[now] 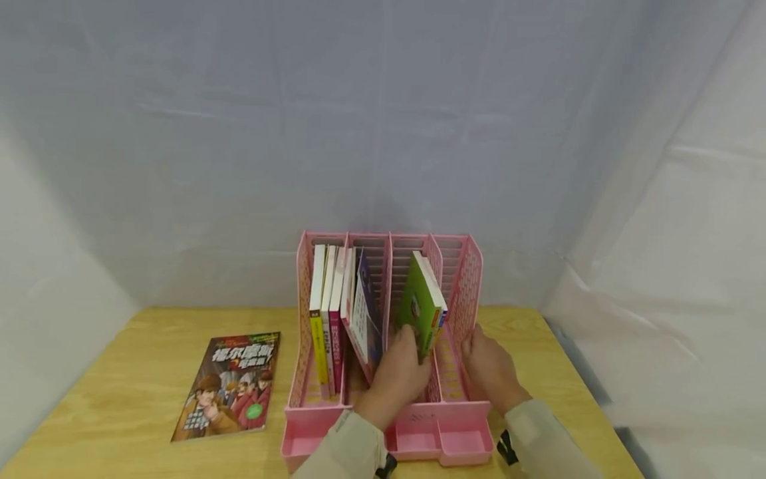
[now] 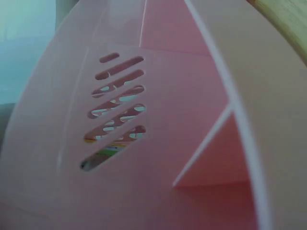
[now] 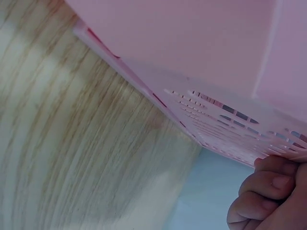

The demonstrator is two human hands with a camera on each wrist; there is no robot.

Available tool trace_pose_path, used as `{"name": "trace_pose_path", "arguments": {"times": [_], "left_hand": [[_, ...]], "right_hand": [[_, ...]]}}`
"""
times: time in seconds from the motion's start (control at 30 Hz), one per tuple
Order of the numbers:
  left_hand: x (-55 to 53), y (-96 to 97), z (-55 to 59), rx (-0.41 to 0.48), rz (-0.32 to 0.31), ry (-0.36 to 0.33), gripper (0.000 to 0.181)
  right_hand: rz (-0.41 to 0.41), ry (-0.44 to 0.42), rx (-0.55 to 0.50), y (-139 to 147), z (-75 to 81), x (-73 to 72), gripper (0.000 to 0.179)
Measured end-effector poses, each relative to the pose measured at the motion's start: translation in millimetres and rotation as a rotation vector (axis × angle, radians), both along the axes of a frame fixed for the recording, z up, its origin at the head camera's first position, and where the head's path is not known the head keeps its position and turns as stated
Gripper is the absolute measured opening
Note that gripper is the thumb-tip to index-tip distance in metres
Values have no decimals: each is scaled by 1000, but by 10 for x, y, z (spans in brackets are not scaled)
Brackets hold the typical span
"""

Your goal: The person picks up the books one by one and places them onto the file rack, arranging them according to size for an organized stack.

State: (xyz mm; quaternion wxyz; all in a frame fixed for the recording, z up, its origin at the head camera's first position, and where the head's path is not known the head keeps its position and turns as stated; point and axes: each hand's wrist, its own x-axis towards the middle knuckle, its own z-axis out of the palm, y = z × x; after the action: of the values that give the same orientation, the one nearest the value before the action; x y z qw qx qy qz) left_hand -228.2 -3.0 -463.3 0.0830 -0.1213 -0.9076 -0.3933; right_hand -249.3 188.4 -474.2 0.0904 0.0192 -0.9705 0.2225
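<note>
A pink desktop book rack [image 1: 385, 411] with upright compartments stands on the table. My left hand [image 1: 399, 372] grips the lower front of a green book [image 1: 421, 303] and a thin book beside it, which lean to the right in the third compartment. The left wrist view shows only the rack's slotted front and small trays [image 2: 206, 143]; the hand is out of that frame. With curled fingers my right hand [image 1: 492, 364] holds the rack's right side wall [image 1: 469, 286]. In the right wrist view, that hand's fingers [image 3: 268, 184] bend against the perforated wall.
Several books [image 1: 323, 319] stand in the leftmost compartment. Others, including a dark blue one [image 1: 368, 319], lean in the second. A comic-style book [image 1: 230, 389] lies flat on the wooden table [image 1: 120, 399] left of the rack. Behind hangs a grey sheet [image 1: 239, 166].
</note>
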Motion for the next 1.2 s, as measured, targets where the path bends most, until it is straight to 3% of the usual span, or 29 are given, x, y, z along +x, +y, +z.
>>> {"name": "trace_pose_path", "arguments": {"times": [0.17,0.3,0.4,0.5,0.57,0.6,0.67,0.7,0.77,0.8,0.87,0.93,1.07,1.2], "left_hand": [[161,-112,115,-238,-177,16,70],[423,-310,406,-368,-303,50,72],[628,-618,720,-296,-373,118,49],[783,-1092,954,-86,-425,225,19],[826,-1453,1012,58,-390,324,13],[830,-1636,1011,103,-326,369,15],[786,-2008,959,128,-142,397,12],[734,-2197,909,118,-41,374,10],[618,-2565,774,39,149,246,16],[558,-2739,690,-20,218,150,24],[436,-3056,505,-141,301,-33,41],[343,-3284,305,-248,344,-212,59],[229,-3504,-25,-383,348,-463,89],[195,-3542,-192,-437,341,-550,99]], "right_hand": [[-11,-4,28,7,53,-27,42],[-25,-36,9,41,54,-25,46],[-39,-54,-19,70,30,-12,50],[-42,-60,-35,87,12,7,49],[-38,-60,-47,87,9,24,47],[-35,-63,-54,86,9,32,46],[-31,-66,-61,79,16,45,46],[-29,-66,-66,75,19,47,47],[-25,-60,-70,63,24,46,46],[-23,-58,-65,56,27,42,46],[-18,-47,-59,42,24,28,43],[-14,-33,-50,26,21,21,40],[-8,-15,-40,3,10,16,39],[5,-31,-63,-26,-3,19,42]]}}
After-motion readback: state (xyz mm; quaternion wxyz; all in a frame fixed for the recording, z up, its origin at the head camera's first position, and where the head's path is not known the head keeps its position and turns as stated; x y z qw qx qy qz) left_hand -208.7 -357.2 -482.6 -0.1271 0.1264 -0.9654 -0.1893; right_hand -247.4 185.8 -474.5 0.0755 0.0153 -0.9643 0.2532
